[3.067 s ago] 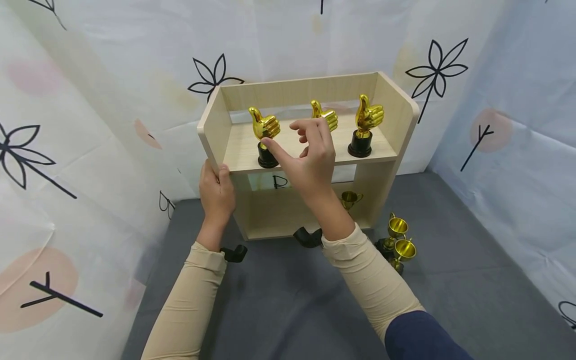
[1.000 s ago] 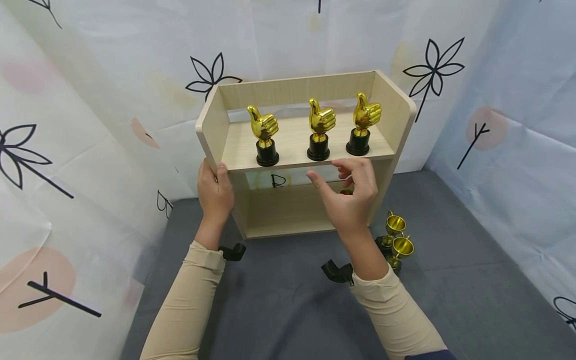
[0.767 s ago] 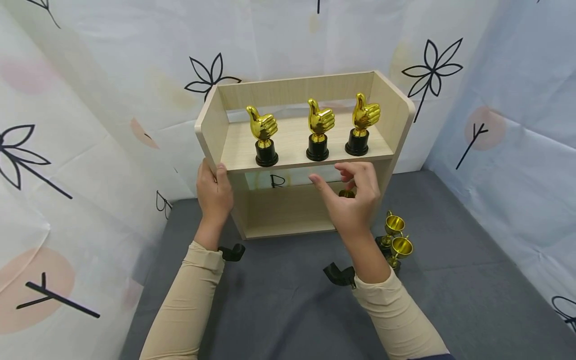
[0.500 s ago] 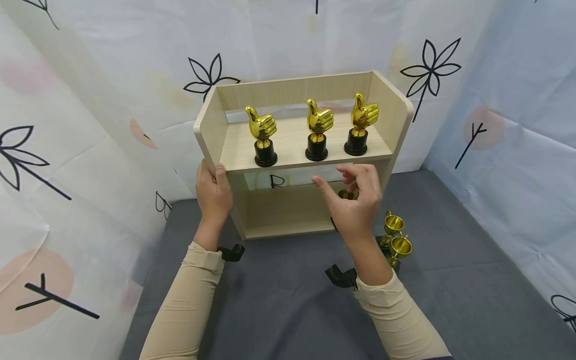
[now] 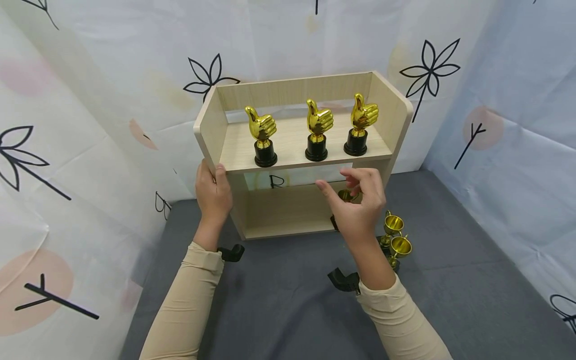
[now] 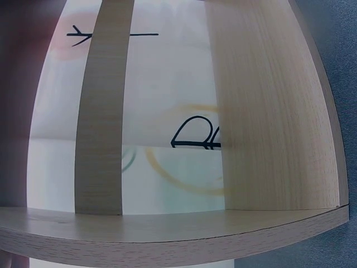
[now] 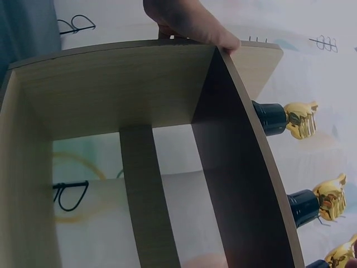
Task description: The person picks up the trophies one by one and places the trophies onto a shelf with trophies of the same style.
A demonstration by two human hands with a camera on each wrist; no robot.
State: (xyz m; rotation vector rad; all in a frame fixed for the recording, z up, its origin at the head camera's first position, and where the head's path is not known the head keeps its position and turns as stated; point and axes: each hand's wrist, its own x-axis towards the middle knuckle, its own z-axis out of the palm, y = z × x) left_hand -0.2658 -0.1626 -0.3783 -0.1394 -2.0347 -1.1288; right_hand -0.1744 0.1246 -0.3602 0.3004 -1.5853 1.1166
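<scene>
My left hand (image 5: 213, 195) grips the left side of a pale wooden two-tier shelf (image 5: 211, 122), thumb at its front edge. The right wrist view also shows that left hand (image 7: 189, 22). My right hand (image 5: 360, 210) hovers before the lower tier, holding nothing, thumb and fingers apart and loosely bent. On the upper tier stand three gold thumbs-up trophies with black bases: left (image 5: 262, 131), middle (image 5: 319, 122) and right (image 5: 363, 117). A gold trophy cup (image 5: 344, 195) in the lower tier is partly hidden behind my right hand.
Two more gold trophy cups, one behind (image 5: 393, 223) and one in front (image 5: 400, 246), stand on the grey tabletop (image 5: 279, 295) right of the shelf. Patterned white cloth (image 5: 112, 75) hangs behind and at both sides. Dark mounts (image 5: 344, 281) sit at both wrists.
My right hand has moved down and to the right, away from the middle thumbs-up trophy, which is now fully visible. My left hand keeps its grip on the shelf.
</scene>
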